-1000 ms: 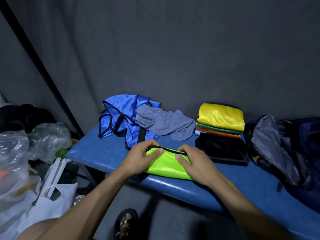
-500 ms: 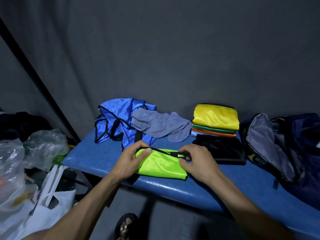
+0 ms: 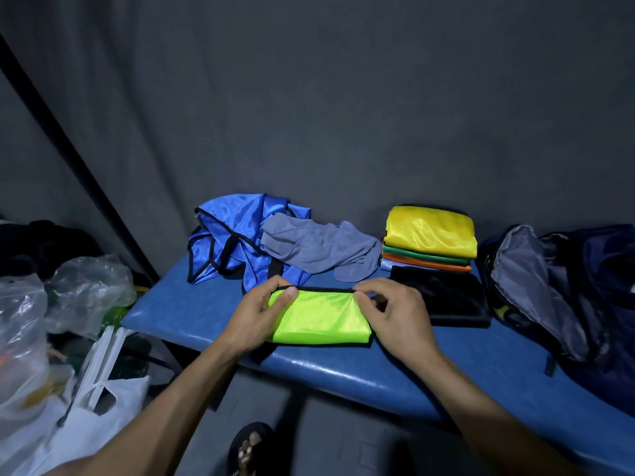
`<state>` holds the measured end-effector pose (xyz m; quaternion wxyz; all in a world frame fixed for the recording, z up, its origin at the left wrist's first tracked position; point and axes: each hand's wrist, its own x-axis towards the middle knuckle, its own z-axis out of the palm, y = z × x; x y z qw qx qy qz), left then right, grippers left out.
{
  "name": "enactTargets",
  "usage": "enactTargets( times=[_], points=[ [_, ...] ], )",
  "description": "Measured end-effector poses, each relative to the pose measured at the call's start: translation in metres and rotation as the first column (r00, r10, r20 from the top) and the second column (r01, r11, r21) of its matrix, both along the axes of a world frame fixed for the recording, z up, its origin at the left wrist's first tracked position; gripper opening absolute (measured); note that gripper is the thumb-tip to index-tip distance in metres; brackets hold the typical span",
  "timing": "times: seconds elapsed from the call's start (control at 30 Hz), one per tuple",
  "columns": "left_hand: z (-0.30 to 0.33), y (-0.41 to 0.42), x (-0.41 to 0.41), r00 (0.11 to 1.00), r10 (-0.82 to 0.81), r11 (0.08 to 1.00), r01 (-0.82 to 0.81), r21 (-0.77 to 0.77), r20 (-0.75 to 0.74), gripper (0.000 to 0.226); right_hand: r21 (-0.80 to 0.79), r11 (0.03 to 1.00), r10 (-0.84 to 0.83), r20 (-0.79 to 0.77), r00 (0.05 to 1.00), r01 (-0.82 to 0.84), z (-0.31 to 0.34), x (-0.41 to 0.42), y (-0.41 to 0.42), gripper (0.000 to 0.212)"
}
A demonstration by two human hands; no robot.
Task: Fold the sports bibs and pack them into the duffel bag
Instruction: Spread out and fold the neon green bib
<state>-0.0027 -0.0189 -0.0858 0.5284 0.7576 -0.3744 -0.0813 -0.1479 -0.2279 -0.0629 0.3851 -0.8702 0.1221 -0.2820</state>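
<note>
One padded blue bench point(image 3: 192, 314) is carrying the whole job. At its right end the dark duffel bag point(image 3: 563, 286) is lying unzipped, its grey lining showing and no bib visibly inside. At the rear left a blue bib point(image 3: 226, 235) is lying crumpled with a grey cloth point(image 3: 319, 249) draped over it, both unfolded. A folded stack topped by a yellow bib point(image 3: 431, 231) is sitting behind a folded black garment point(image 3: 443, 297). The neon green bib point(image 3: 319, 321) is resting near the front edge; compared with half a second ago, its loose black trim is now lying flush along the top fold. The left hand point(image 3: 256, 317) is pinching its left end; the right hand point(image 3: 398, 317) is pinching the upper right corner. Judgement: this fold is nearly complete; stacking or bagging comes next.
</note>
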Motion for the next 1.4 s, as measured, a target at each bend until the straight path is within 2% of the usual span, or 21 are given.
enactTargets(
  times=[0.03,0.1,0.17,0.23,0.3,0.37,0.43,0.5,0.57,0.63,0.73,0.83,0.97,1.07,1.2,1.33,1.4],
  points=[
    [0.002,0.000,0.000,1.000,0.003,1.000,-0.003,-0.002,0.003,0.021,0.149,0.989,-0.001,-0.040,0.999,0.007,0.005,0.001,0.002,0.007],
    [0.005,0.001,0.000,1.000,0.008,1.000,-0.008,-0.015,0.002,0.025,0.427,0.904,0.044,-0.137,0.990,0.019,0.011,0.003,0.005,0.011],
    [0.010,0.002,-0.001,1.000,0.007,0.999,-0.007,-0.031,-0.004,0.027,0.600,0.799,0.095,-0.184,0.978,0.035,0.014,0.007,0.007,0.017],
    [0.020,0.003,-0.003,1.000,0.005,0.999,-0.005,-0.052,0.003,0.027,0.711,0.703,0.146,-0.169,0.975,0.018,0.017,0.009,0.009,0.017],
    [0.035,0.004,-0.007,0.999,0.004,0.997,-0.001,-0.083,0.031,0.027,0.742,0.670,0.157,-0.126,0.980,-0.012,0.022,0.009,0.013,0.015],
    [0.053,0.004,-0.013,0.998,-0.010,0.993,0.018,-0.114,0.066,0.026,0.704,0.710,0.109,-0.092,0.990,-0.013,0.025,0.010,0.016,0.024],
    [0.068,0.003,-0.019,0.995,-0.023,0.990,0.037,-0.138,0.098,0.025,0.710,0.703,0.078,-0.032,0.996,-0.032,0.028,0.011,0.017,0.024],
    [0.077,0.002,-0.025,0.994,-0.025,0.987,0.043,-0.157,0.110,0.026,0.796,0.595,0.113,0.055,0.992,-0.112,0.031,0.010,0.016,0.020],
    [0.082,0.000,-0.028,0.994,-0.025,0.984,0.043,-0.171,0.109,0.024,0.862,0.463,0.183,0.136,0.974,-0.207,0.035,0.005,0.017,0.039],
    [0.086,-0.003,-0.031,0.994,-0.029,0.983,0.047,-0.180,0.102,0.020,0.867,0.408,0.178,0.232,0.956,-0.287,0.035,0.002,0.015,0.035],
    [0.090,-0.008,-0.034,0.995,-0.032,0.980,0.051,-0.192,0.099,0.017,0.810,0.453,0.154,0.340,0.928,-0.372,0.039,-0.001,0.010,0.017],
    [0.095,-0.013,-0.039,0.994,-0.024,0.980,0.044,-0.192,0.106,0.018,0.733,0.511,0.192,0.412,0.891,-0.449,0.045,-0.007,0.004,0.021],
    [0.099,-0.020,-0.044,0.992,-0.010,0.979,0.034,-0.201,0.122,0.018,0.686,0.566,0.215,0.413,0.885,-0.457,0.049,-0.016,-0.006,0.015],
    [0.101,-0.026,-0.049,0.991,-0.003,0.979,0.031,-0.204,0.135,0.019,0.709,0.570,0.145,0.410,0.901,-0.414,0.051,-0.021,-0.007,0.014],
    [0.101,-0.036,-0.056,0.988,0.062,0.977,-0.031,-0.213,0.141,0.022,0.696,0.649,-0.009,0.408,0.913,-0.305,0.054,-0.025,-0.010,0.015],
    [0.097,-0.053,-0.063,0.981,0.189,0.949,-0.170,-0.265,0.045,0.022,0.749,0.636,-0.161,0.364,0.917,-0.186,0.055,-0.027,-0.017,0.015],
    [0.093,-0.062,-0.066,0.979,0.202,0.946,-0.200,-0.257,-0.017,0.025,0.782,0.608,-0.221,0.331,0.918,-0.136,0.055,-0.028,-0.021,0.019]
  ],
)
